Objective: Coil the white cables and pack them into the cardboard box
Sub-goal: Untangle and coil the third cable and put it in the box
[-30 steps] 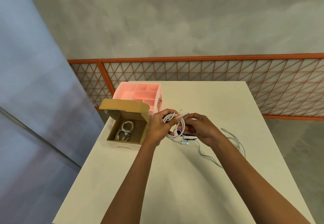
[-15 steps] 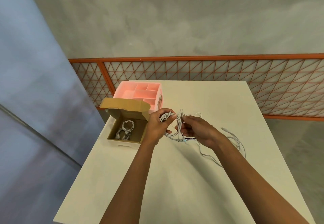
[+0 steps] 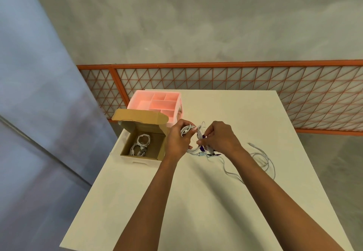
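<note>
Two hands meet over a coil (image 3: 191,139) of white cable held just above the bench (image 3: 225,201), right of the box (image 3: 145,148). The left hand (image 3: 176,142) is curled shut around the coil's left side, thumb on top pressing several loops together, knuckles toward the box and nearly touching its near-right corner. The right hand (image 3: 221,137) comes in from the right with its fingers bent down and pinched on the coil's right side, where a purple strap (image 3: 202,148) crosses the loops; the strap's tail shows dark beneath that hand. A plug (image 3: 202,154) hangs at the coil's lower edge, between the two wrists. Both forearms reach up from the lower edge of the view, wrists close together.

Another white cable, loose (image 3: 263,160), lies slack on the bench to the right of the right forearm, curving in wide bends with one end pointing up and left. Whether it joins the coil cannot be told.

Inside the box, a bundled cable (image 3: 140,144) already lies on the floor. The box sits at the bench's left edge with its lid (image 3: 140,116) standing open at the far side. A pink tray (image 3: 157,103) with dividers stands just behind the lid. Beyond the bench runs an orange mesh fence (image 3: 255,81), with a grey concrete floor past it.
</note>
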`<state>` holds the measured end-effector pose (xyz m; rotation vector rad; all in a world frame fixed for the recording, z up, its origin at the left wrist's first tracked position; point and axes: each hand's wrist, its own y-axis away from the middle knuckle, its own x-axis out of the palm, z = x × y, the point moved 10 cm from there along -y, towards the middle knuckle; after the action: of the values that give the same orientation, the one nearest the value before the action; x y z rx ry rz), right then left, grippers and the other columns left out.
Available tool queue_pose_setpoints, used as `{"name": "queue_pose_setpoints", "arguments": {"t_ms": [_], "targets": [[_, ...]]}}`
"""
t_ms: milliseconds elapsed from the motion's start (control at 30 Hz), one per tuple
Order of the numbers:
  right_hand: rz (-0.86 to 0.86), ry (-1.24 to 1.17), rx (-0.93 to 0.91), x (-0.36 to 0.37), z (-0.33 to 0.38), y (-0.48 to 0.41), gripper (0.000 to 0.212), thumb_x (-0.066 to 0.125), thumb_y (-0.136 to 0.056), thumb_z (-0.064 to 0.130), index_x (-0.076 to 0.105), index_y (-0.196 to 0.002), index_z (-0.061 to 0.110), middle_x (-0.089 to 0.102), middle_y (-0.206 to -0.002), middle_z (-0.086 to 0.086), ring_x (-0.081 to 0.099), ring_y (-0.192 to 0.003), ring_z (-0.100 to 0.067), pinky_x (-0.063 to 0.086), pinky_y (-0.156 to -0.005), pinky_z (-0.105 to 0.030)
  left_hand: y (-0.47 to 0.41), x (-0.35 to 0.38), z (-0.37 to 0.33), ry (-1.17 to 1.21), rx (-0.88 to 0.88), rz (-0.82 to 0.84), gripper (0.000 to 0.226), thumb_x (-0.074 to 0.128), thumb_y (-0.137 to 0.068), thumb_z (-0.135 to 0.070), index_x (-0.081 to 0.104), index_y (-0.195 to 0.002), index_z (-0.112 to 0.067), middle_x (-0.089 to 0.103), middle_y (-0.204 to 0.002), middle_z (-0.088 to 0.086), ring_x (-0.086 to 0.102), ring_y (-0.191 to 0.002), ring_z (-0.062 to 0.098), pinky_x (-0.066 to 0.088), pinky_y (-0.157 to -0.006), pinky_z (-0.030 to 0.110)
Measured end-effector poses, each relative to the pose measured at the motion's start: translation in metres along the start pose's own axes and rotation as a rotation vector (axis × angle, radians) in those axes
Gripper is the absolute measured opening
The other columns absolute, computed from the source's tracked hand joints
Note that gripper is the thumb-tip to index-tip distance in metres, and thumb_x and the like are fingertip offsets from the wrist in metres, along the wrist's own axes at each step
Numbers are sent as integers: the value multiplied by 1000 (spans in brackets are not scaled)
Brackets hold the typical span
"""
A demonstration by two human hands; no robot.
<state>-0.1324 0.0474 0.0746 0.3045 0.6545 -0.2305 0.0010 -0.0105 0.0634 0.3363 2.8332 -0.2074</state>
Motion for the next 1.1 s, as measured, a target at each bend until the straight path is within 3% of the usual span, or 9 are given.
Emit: {"name": "queue_pose_setpoints", "arguments": {"t_ms": [100, 233, 333, 467, 567, 767, 900, 1033, 1100], "targets": [[60, 0, -4, 4, 1, -1, 15, 79, -76, 20, 69, -73, 10, 60, -56, 3, 56, -55, -12, 44, -58, -23, -2, -1, 0, -21, 19, -26, 8, 66, -88, -13, 59, -91, -10, 60, -72, -8, 51, -53, 4, 50, -45, 26], [153, -66, -12, 10, 2, 2, 11, 67, -86, 15, 72, -79, 8, 59, -54, 1, 48, -39, -2, 37, -49, -19, -3, 0, 1, -66, 65, -23, 10, 65, -88, -8, 57, -88, -13, 60, -76, -12, 55, -65, -2, 46, -56, 24], [218, -82, -30, 12, 4, 5, 11, 63, -90, 14, 71, -85, 8, 59, -60, -3, 49, -48, -7, 37, -49, -17, -3, -1, 5, -77, 81, -28, 12, 66, -87, -8, 56, -86, -15, 62, -78, -5, 57, -71, 13, 46, -60, 26], [288, -170, -98, 8, 11, 14, 15, 59, -92, 9, 73, -93, 4, 61, -66, -2, 51, -57, -9, 40, -49, -14, -2, -4, 4, -54, 107, -28, 12, 66, -87, -8, 55, -89, -12, 62, -79, -8, 58, -70, -5, 45, -66, 11], [318, -219, -133, 4, 12, 17, 19, 56, -94, 8, 73, -99, 2, 60, -72, -7, 51, -60, -10, 39, -48, -12, -4, -6, 4, -7, 109, -23, 11, 66, -87, -8, 55, -91, -8, 62, -79, -7, 57, -66, -7, 42, -63, 7], [302, -211, -127, -6, 5, 13, 16, 56, -94, 7, 72, -97, 5, 56, -44, 15, 48, -47, 2, 37, -53, -14, -4, -2, 12, 61, 38, 25, 13, 63, -90, -15, 54, -95, -7, 61, -78, -4, 54, -59, -3, 40, -42, 16], [261, -237, -110, -11, 0, 9, 16, 57, -93, 9, 72, -89, 11, 64, -63, 7, 49, -64, -12, 36, -55, -19, -4, 0, 8, 110, 62, 98, 10, 61, -91, -11, 53, -96, -7, 68, -93, 13, 64, -74, 4, 48, -56, 16], [263, -238, -82, -6, -3, 7, 20, 54, -95, 7, 68, -82, 12, 60, -53, 6, 46, -49, -6, 34, -54, -20, -2, 4, 8, 178, 23, 147, 11, 59, -92, -8, 49, -95, -12, 65, -103, 19, 69, -84, 10, 58, -56, 28], [257, -276, -72, -7, -5, 5, 25, 53, -96, 7, 67, -77, 15, 60, -63, -2, 46, -52, -8, 35, -54, -19, -1, 7, 8, 245, 6, 188, 12, 58, -92, -7, 48, -97, -11, 64, -105, 21, 71, -86, 17, 58, -58, 30]]}}
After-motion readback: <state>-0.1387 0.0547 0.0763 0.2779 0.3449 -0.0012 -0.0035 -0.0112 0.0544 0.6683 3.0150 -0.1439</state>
